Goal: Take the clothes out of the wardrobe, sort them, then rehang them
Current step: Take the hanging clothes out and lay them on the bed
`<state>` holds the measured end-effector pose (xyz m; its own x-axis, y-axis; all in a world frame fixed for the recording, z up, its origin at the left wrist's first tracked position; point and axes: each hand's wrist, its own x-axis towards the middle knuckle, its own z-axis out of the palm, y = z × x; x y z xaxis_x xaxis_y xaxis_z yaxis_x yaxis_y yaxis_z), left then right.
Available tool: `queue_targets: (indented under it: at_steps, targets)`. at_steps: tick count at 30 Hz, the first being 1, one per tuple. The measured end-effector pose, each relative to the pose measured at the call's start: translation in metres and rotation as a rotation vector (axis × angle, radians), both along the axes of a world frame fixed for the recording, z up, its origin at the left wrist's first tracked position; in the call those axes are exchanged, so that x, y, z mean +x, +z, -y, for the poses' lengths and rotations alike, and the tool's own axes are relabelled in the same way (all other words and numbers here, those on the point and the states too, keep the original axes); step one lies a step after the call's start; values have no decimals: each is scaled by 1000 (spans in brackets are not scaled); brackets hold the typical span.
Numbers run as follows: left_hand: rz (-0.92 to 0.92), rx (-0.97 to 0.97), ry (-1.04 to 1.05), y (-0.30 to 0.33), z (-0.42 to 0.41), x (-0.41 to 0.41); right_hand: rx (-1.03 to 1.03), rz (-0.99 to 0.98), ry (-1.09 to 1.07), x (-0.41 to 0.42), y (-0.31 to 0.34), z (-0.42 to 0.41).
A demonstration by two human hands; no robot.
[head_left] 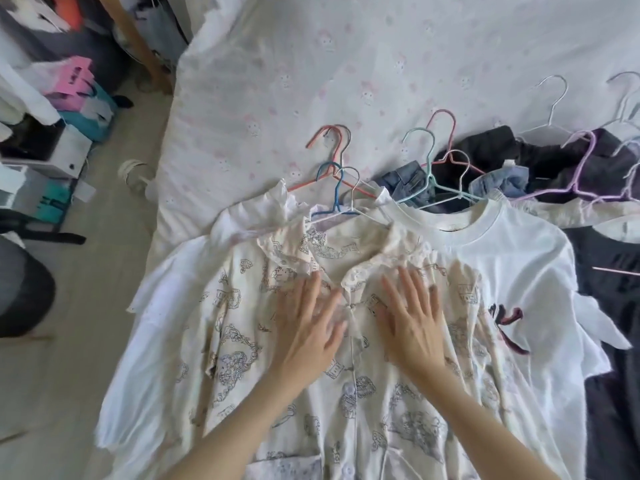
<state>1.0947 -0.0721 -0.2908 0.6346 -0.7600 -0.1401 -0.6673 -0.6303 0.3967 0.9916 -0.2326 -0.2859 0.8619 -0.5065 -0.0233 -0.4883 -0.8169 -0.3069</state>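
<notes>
A cream printed shirt (pixel 242 368) with a lace collar lies spread on the bed on top of a pile of white garments. My left hand (pixel 306 323) and my right hand (pixel 414 320) press flat on its chest, fingers straight, either side of the button line. A white T-shirt (pixel 512 271) with a dark red print lies under it to the right. Blue and white hangers (pixel 337 199) stick out above the collar. Dark clothes (pixel 609 341) on purple hangers (pixel 581 168) lie at the right.
The bed sheet (pixel 346 64) is pale with a faint pink print. Jeans (pixel 412 183) on teal and pink hangers lie behind the pile. On the floor at left stand boxes and bags (pixel 76 98), a wooden post (pixel 138 46) and a dark seat (pixel 20 289).
</notes>
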Motion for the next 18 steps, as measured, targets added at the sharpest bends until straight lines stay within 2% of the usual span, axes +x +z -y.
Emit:
queue_targets:
  at_steps: [5,8,11,15,18]
  targets:
    - [-75,255,-86,-7,-4,-10,1,-187,2,-31,-3,-15]
    - [-177,401,-162,13,-1,4,22,-272,12,-49,7,-21]
    - [-179,497,-255,30,-6,4,78,-367,9,-73,20,-32]
    - [-230,537,-342,56,-23,-32,171,-351,-10,-117,46,-56]
    - [-289,483,-393,79,-32,-69,210,-303,-169,-157,67,-78]
